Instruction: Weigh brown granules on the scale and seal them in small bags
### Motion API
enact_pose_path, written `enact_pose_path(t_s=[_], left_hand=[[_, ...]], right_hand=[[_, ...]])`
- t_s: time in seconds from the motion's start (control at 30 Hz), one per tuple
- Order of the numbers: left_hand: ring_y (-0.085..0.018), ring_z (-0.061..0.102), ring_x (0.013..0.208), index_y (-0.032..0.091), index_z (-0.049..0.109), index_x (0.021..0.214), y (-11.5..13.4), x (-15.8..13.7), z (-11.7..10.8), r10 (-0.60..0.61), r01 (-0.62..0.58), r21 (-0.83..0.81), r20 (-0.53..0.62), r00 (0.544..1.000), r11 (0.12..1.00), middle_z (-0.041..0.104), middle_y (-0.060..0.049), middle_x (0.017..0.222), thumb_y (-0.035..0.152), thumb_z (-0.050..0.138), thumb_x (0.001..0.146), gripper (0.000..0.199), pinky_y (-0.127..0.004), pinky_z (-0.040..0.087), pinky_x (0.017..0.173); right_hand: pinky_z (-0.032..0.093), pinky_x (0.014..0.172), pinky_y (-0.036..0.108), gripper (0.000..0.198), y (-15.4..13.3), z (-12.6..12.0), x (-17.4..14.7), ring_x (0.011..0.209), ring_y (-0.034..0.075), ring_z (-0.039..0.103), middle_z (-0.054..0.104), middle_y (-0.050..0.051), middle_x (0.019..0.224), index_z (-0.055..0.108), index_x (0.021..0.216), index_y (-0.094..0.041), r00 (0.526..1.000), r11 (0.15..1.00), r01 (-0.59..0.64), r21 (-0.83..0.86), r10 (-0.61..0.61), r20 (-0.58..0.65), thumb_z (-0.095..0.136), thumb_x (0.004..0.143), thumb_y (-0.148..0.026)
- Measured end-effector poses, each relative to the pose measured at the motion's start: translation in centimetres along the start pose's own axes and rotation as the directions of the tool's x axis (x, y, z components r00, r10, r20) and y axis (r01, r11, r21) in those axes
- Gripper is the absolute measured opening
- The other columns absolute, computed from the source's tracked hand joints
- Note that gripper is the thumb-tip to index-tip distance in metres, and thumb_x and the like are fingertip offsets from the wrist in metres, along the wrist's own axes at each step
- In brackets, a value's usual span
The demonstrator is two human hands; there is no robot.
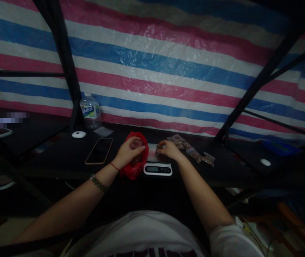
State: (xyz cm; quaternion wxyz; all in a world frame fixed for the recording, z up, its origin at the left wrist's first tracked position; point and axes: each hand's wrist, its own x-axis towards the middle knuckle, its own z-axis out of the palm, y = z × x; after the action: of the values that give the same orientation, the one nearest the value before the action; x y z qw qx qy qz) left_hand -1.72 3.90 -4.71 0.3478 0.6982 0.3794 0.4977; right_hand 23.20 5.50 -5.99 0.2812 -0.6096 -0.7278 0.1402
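Observation:
My left hand (pixel 127 151) is closed around a small clear plastic cup (pixel 136 143), held over the mouth of a red plastic bag (pixel 133 173). Brown bits show inside that bag below the cup. To the right, my right hand (pixel 170 149) pinches a small clear bag with brown bits (pixel 159 146) above the plate of a white digital scale (pixel 158 169). Whether the small bag rests on the plate I cannot tell. The scale's display faces me; its digits are too dim to read. Several filled small zip bags (pixel 194 154) lie beyond my right hand.
A phone (pixel 99 151) lies left of the red bag, with a white rounded device (pixel 79 134) and a plastic bottle (pixel 90 111) behind it. Empty-looking clear bags (pixel 103 131) lie by the bottle. Dark metal posts (pixel 65 64) frame the black table on both sides.

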Motion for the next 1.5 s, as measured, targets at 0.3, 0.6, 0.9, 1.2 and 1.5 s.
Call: enact_pose_path(t_s=[0.3, 0.6, 0.9, 1.2, 1.5], left_hand=[[-0.023, 0.065, 0.091, 0.018, 0.058, 0.108, -0.1, -0.2, 0.0, -0.007, -0.008, 0.141, 0.108, 0.994, 0.990, 0.067, -0.008, 0.103, 0.045, 0.069, 0.068, 0.050, -0.039, 0.050, 0.085], [-0.022, 0.065, 0.079, 0.017, 0.060, 0.100, 0.5, -0.5, -0.1, -0.004, -0.022, 0.173, 0.147, 0.989, 0.985, 0.069, -0.005, 0.090, 0.046, 0.069, 0.066, 0.046, -0.032, 0.050, 0.070], [-0.022, 0.065, 0.079, 0.016, 0.058, 0.102, 0.2, -0.4, -0.1, -0.028, 0.016, 0.087, 0.129, 0.991, 0.996, 0.068, -0.006, 0.090, 0.046, 0.069, 0.068, 0.047, -0.033, 0.051, 0.070], [-0.019, 0.063, 0.079, 0.016, 0.059, 0.100, -0.1, 0.1, -0.6, -0.017, 0.019, -0.030, 0.065, 0.998, 0.999, 0.066, -0.005, 0.088, 0.039, 0.075, 0.063, 0.046, -0.034, 0.050, 0.075], [-0.013, 0.058, 0.067, 0.015, 0.062, 0.102, 2.9, -0.2, -1.5, -0.205, 0.159, -0.705, 0.019, 0.979, 0.692, 0.063, 0.000, 0.077, 0.031, 0.072, 0.065, 0.042, -0.025, 0.046, 0.064]], right_hand=[[0.049, 0.088, 0.034, 0.053, -4.4, 0.2, -0.2, 0.095, 0.017, 0.064, 0.066, 0.009, 0.108, 0.056, 0.121, -0.017, 0.976, 0.862, 0.216, 0.459, -0.172, -0.135, 0.070, 0.070, -0.024], [0.048, 0.082, 0.031, 0.032, -10.4, -1.7, -0.9, 0.088, 0.016, 0.062, 0.066, 0.004, 0.097, 0.065, 0.098, -0.018, 0.902, 0.866, 0.412, 0.283, -0.431, 0.003, 0.073, 0.068, -0.018], [0.046, 0.092, 0.034, 0.042, -10.9, -1.8, -0.1, 0.105, 0.019, 0.059, 0.063, 0.006, 0.116, 0.064, 0.115, -0.023, 0.872, 0.833, 0.476, 0.282, -0.490, -0.024, 0.068, 0.074, -0.016], [0.050, 0.083, 0.031, 0.057, -6.7, -0.9, -0.7, 0.095, 0.017, 0.062, 0.062, 0.009, 0.113, 0.051, 0.127, -0.018, 0.945, 0.874, 0.325, 0.360, -0.315, -0.087, 0.064, 0.071, -0.016], [0.046, 0.091, 0.042, 0.043, -0.2, 1.6, -1.4, 0.098, 0.025, 0.061, 0.066, 0.012, 0.104, 0.063, 0.109, -0.014, 0.991, 0.994, 0.111, 0.015, -0.110, -0.081, 0.069, 0.066, -0.020]])
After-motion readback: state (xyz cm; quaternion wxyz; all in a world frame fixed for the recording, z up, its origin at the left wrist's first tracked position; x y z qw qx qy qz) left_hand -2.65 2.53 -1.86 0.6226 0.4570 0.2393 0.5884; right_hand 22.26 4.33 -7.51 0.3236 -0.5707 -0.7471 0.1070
